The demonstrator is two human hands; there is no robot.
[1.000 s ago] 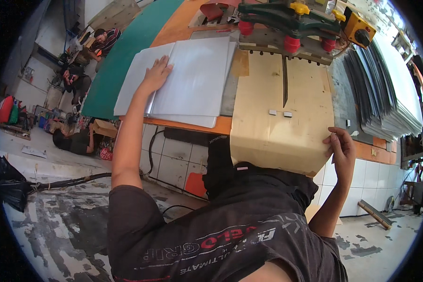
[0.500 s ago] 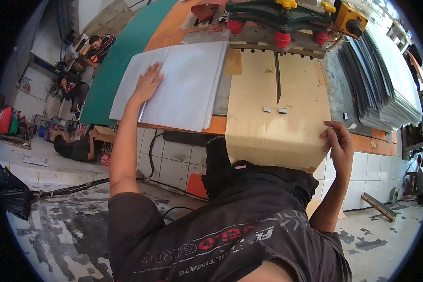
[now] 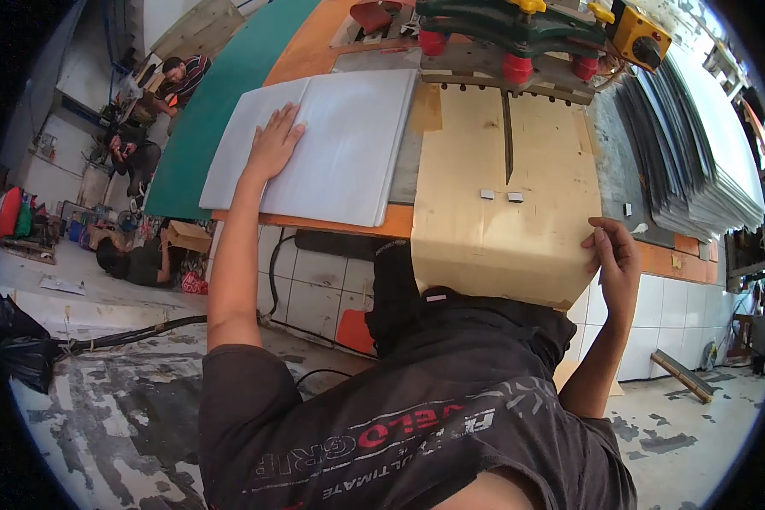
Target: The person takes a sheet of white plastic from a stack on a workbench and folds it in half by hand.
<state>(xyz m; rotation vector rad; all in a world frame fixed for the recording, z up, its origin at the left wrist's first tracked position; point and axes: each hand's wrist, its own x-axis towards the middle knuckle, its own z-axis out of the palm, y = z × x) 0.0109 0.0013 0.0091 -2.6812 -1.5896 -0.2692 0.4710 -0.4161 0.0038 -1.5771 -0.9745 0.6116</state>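
My left hand lies flat, fingers spread, on a stack of large white sheets at the left of the table. A crease or edge line runs across the stack beside my fingers. My right hand is at the right edge of a tan board. Its fingers are loosely bent and apart, the fingertips touching or close to that edge, with nothing visible between them. On the board are two small pale blocks and a dark narrow slot. The board's near end overhangs the table towards my lap.
A dark green press machine with red and yellow knobs stands behind the board, a yellow switch box beside it. At right rises a tall stack of white and dark sheets. A green mat covers the left. Several people are in the background.
My left hand has shifted slightly right and up with the top white sheets, and the stack's right and near edges now line up more closely. My right hand has barely moved.
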